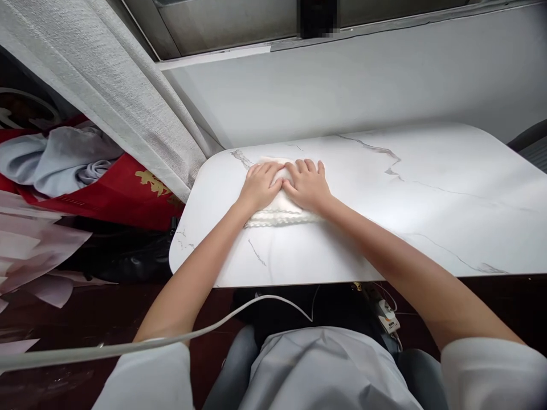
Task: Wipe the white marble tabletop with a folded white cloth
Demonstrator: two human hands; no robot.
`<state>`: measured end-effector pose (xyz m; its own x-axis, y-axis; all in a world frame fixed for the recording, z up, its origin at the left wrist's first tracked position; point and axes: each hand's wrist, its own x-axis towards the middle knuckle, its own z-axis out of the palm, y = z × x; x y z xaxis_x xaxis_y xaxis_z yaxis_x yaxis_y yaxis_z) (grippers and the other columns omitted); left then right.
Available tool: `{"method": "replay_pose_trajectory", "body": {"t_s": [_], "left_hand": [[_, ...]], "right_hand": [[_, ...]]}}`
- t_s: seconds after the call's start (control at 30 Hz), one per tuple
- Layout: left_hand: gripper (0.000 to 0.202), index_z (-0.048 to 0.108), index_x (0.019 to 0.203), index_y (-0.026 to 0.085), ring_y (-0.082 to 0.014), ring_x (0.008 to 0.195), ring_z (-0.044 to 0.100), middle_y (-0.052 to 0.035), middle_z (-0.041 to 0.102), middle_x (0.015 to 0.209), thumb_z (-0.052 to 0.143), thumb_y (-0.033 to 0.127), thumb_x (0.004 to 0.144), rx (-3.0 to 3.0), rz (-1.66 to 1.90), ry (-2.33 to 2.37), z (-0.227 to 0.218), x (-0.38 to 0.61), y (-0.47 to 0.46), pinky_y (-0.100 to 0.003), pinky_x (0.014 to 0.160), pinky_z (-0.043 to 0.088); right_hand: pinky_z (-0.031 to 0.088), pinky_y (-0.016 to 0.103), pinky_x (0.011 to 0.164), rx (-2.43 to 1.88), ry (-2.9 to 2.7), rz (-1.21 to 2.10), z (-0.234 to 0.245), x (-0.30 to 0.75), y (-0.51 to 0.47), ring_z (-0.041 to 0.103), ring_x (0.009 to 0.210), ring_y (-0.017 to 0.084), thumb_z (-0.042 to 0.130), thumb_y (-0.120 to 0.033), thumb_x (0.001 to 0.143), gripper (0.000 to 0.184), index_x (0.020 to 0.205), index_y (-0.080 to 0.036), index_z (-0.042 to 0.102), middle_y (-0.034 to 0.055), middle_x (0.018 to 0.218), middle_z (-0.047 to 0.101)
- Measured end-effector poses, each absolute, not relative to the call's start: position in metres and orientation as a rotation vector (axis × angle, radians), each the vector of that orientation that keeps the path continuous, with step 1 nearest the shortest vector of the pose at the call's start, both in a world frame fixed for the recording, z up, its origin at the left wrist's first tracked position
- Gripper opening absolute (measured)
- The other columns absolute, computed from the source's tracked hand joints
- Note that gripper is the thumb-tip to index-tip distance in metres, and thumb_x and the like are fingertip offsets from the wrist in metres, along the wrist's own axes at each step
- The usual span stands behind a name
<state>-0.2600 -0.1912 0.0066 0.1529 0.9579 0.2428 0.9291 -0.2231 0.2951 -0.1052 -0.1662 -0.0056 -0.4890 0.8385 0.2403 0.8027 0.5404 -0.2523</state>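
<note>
A folded white cloth with a fringed front edge (280,215) lies on the left part of the white marble table (427,199). My left hand (258,185) lies flat on the cloth's left side, fingers stretched forward. My right hand (307,183) rests flat beside it on the cloth's right side, fingers together and extended. The two hands touch at the thumbs and cover most of the cloth.
A grey curtain (106,85) hangs at the left by the window sill. Red fabric (128,193) and a pale blue-grey garment (64,159) lie piled left of the table. A white cable (171,339) crosses my lap. A power strip (387,319) sits under the table's front edge.
</note>
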Motion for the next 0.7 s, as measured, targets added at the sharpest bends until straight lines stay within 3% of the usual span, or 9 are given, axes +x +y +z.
{"method": "replay_pose_trajectory", "body": {"t_s": [0.7], "left_hand": [[0.041, 0.059, 0.129, 0.023, -0.0262, 0.13, 0.051, -0.0059, 0.061, 0.137, 0.04, 0.03, 0.093, 2.322, 0.622, 1.969, 0.002, -0.305, -0.093, -0.043, 0.115, 0.032]], "right_hand": [[0.019, 0.056, 0.113, -1.433, -2.465, 0.196, 0.0, -0.152, -0.069, 0.037, 0.133, 0.033, 0.023, -0.04, 0.099, 0.055, 0.145, -0.018, 0.044, 0.0143, 0.145, 0.049]]}}
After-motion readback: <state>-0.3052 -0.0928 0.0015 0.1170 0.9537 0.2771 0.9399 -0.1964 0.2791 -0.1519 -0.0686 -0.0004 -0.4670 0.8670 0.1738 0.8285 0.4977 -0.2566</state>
